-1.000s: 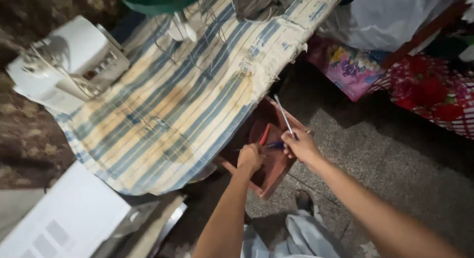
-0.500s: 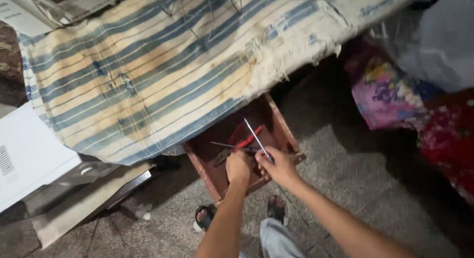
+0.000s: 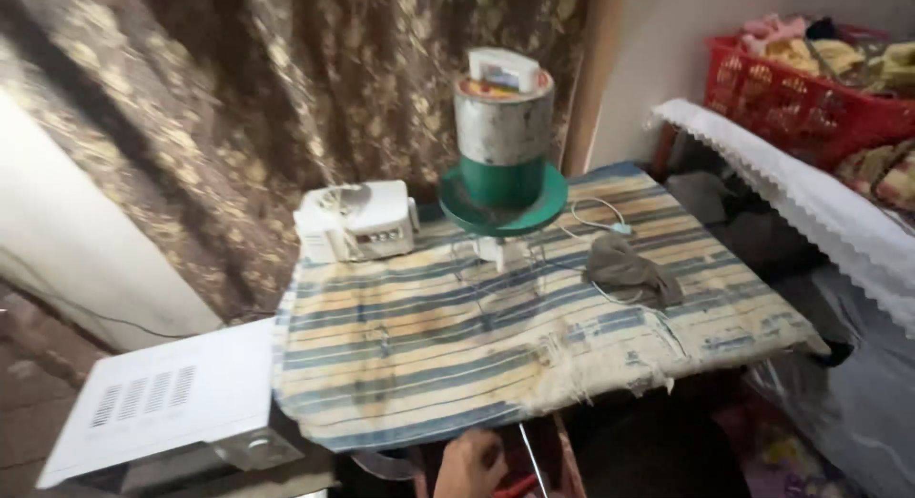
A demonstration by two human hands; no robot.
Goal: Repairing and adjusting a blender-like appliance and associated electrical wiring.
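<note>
Only my left hand shows, at the bottom edge below the front of a table covered with a blue and cream striped cloth. Its fingers are curled over a reddish wooden drawer, and what it grips is hidden. Just right of the hand a thin metal rod slants upward, with something red beside it. My right hand is out of the picture.
On the table stand a small white machine, a metal can on a green stand, a grey rag and a white cable. A white vented box sits at the left. A red basket is at the right, a patterned curtain behind.
The view has swung up from the drawer to the tabletop. Both hands were at the drawer before, the right holding the rod; now only the left hand shows.
</note>
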